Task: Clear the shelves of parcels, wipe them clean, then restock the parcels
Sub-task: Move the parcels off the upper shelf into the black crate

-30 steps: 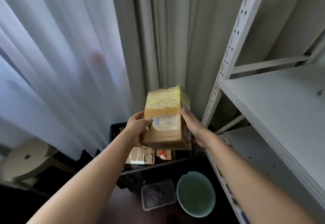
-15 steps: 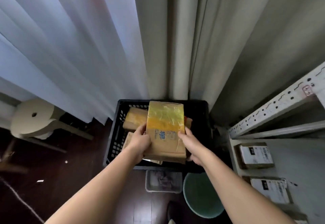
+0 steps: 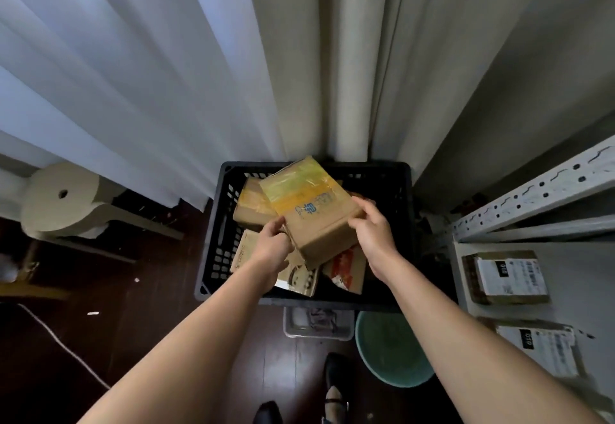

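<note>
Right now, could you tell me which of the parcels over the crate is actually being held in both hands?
The yellow-taped parcel, tilted above the others, gripped by the left hand and right hand.

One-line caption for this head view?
Both hands, left and right, hold a taped cardboard parcel over a black crate of parcels.

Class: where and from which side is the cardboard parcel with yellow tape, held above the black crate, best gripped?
Grip the cardboard parcel across its two long side faces, one hand per side, as the left hand and right hand do now. It is a flat-sided box tilted over the black crate, so opposed side grips keep it steady.
</note>
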`<state>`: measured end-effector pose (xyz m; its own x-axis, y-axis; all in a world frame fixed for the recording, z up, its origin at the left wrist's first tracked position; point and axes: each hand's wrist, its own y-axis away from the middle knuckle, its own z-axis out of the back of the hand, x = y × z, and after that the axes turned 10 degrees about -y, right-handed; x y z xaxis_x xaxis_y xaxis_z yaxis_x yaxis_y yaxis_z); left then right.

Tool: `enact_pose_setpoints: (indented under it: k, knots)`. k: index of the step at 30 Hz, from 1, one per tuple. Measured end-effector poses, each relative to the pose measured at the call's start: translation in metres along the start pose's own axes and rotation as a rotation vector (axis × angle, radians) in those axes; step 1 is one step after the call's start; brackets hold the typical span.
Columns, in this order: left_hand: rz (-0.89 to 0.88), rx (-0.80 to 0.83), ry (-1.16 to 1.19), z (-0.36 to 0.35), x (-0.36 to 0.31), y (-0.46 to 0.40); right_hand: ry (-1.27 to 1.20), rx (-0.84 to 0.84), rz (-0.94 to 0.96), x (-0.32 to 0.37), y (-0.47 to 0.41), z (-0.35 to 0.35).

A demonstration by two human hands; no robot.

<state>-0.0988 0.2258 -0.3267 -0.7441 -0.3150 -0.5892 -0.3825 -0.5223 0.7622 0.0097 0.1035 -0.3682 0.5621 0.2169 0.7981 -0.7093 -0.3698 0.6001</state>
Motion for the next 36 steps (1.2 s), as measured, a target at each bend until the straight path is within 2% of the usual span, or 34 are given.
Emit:
enact_pose_setpoints:
  k: [4, 8, 12, 16, 22, 27, 32, 36]
  knots:
    - [-0.024, -0.039, -0.046, -0.002, 0.000, 0.005, 0.008, -0.006, -0.012, -0.002, 0.014, 0.011]
    - [-0.104, -0.050, -0.262, -0.005, 0.003, 0.013, 0.039, -0.041, -0.037, -0.007, 0.032, 0.024]
    - [-0.302, -0.081, -0.674, -0.003, 0.012, 0.015, 0.081, -0.045, -0.007, -0.018, 0.053, 0.035]
    - [-0.399, -0.088, -1.025, 0.002, 0.020, 0.020, 0.169, -0.045, 0.063, -0.032, 0.076, 0.042]
    - [-0.662, -0.078, -1.312, 0.015, 0.040, 0.036, 0.673, -0.178, 0.166, -0.058, 0.123, 0.042]
    - [-0.888, -0.056, -1.518, 0.030, 0.071, 0.044, 0.804, -0.264, 0.124, -0.100, 0.157, 0.029]
    - [-1.053, -0.001, -1.695, 0.026, 0.116, 0.044, 0.912, -0.285, -0.015, -0.158, 0.183, 0.025]
    - [-1.339, 0.160, -1.817, 0.013, 0.165, 0.025, 0.987, -0.268, -0.109, -0.209, 0.189, 0.031]
